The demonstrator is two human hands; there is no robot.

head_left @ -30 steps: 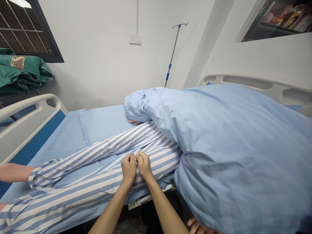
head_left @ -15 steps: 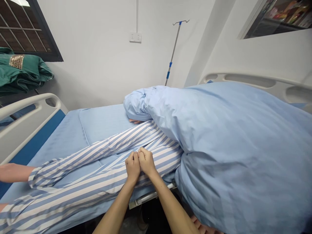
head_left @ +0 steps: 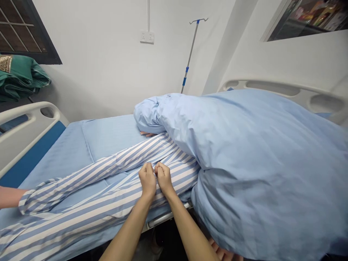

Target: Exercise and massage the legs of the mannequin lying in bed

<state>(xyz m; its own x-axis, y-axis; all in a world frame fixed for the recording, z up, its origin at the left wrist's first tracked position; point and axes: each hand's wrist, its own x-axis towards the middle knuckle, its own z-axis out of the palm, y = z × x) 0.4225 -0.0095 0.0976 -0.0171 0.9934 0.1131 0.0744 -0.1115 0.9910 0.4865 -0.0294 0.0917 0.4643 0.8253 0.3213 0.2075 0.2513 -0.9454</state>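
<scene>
My left hand [head_left: 147, 178] and my right hand [head_left: 164, 177] are curled into fists, side by side with a narrow gap between them. Both are over the near thigh of a person lying on the bed, at the striped trousers [head_left: 116, 197]; whether they press on the cloth I cannot tell. No object shows in either fist. A blue quilt [head_left: 252, 152] covers the person's upper body. From under its far edge peek the fingers of the lying person's hand [head_left: 147, 133], and another hand [head_left: 224, 252] shows below its near edge.
The bed sheet [head_left: 108, 132] is light blue. A footboard [head_left: 29, 136] stands at the left, a headboard [head_left: 285, 88] at the right. Along the near side runs a metal rail [head_left: 160, 219]. An IV pole [head_left: 190, 54] rises behind the bed, and a folded green cloth [head_left: 23, 78] lies far left.
My two fists, pressed together before, have drawn slightly apart. The view has turned a little to the right, so the bed and surroundings appear farther left. The quilt and legs keep their positions.
</scene>
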